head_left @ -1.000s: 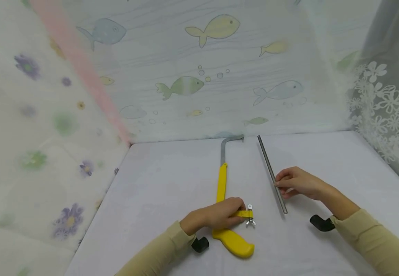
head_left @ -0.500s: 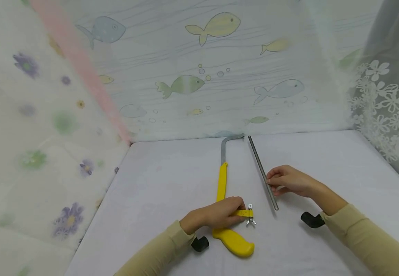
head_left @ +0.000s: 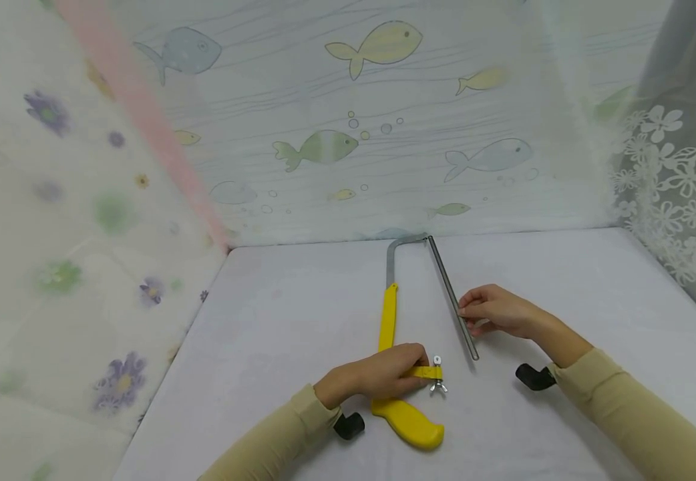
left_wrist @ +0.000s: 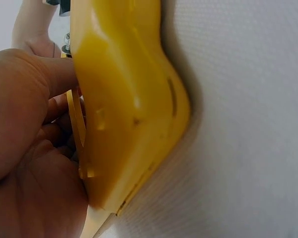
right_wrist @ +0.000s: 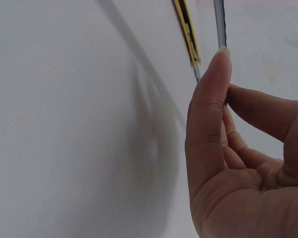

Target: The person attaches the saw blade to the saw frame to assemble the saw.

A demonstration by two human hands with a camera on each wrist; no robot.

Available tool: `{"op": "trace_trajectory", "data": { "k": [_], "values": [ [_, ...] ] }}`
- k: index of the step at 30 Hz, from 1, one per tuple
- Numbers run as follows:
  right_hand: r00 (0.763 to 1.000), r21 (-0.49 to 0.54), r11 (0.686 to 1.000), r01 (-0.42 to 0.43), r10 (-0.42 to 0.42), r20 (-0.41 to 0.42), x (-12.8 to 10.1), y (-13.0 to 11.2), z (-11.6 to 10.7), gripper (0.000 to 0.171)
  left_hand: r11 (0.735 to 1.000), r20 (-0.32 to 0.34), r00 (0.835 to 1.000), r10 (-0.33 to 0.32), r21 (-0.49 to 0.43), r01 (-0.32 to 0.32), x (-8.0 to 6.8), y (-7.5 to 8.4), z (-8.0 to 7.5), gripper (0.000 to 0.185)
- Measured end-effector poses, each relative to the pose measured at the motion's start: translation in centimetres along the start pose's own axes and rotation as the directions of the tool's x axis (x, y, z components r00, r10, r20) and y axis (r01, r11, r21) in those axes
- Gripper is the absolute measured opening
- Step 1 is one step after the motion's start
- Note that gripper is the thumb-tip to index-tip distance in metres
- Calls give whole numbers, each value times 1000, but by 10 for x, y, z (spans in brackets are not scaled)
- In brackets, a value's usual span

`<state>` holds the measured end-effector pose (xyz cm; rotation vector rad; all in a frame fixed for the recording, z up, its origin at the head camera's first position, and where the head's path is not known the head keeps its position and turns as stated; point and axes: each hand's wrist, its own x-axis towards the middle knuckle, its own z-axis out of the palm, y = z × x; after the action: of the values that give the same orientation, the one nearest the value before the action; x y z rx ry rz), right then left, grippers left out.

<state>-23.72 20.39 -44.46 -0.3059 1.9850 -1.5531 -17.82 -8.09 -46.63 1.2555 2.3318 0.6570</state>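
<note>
A hacksaw frame (head_left: pixel 387 314) with a yellow body and grey bow lies on the white table, its yellow handle (head_left: pixel 411 424) toward me. My left hand (head_left: pixel 384 372) grips the frame just above the handle; in the left wrist view the yellow handle part (left_wrist: pixel 124 99) fills the middle. A wing nut (head_left: pixel 438 387) hangs at the near blade mount, right of those fingers. My right hand (head_left: pixel 498 312) pinches a thin grey hacksaw blade (head_left: pixel 444 274) between thumb and fingers. The blade slants, its far end right at the bow's far tip and its near end right of the wing nut.
White cloth covers the table (head_left: pixel 300 307). A fish-print curtain (head_left: pixel 324 100) rises at its back edge, a flowered curtain (head_left: pixel 83 267) at the left, white lace (head_left: pixel 678 180) at the right. A black tubular piece (head_left: pixel 534 377) sits at the right wrist.
My right hand has brought the blade leftward, so its far end now meets the tip of the bow. The left hand and hacksaw frame have stayed in place.
</note>
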Motion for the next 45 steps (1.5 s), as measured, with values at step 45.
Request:
{"op": "trace_trajectory", "data": {
  "k": [45],
  "values": [
    [999,1,999,-35,35,-30,14,4,13,34,1000,1,1000,-6,-10,6,0,-1,1,17]
  ]
}}
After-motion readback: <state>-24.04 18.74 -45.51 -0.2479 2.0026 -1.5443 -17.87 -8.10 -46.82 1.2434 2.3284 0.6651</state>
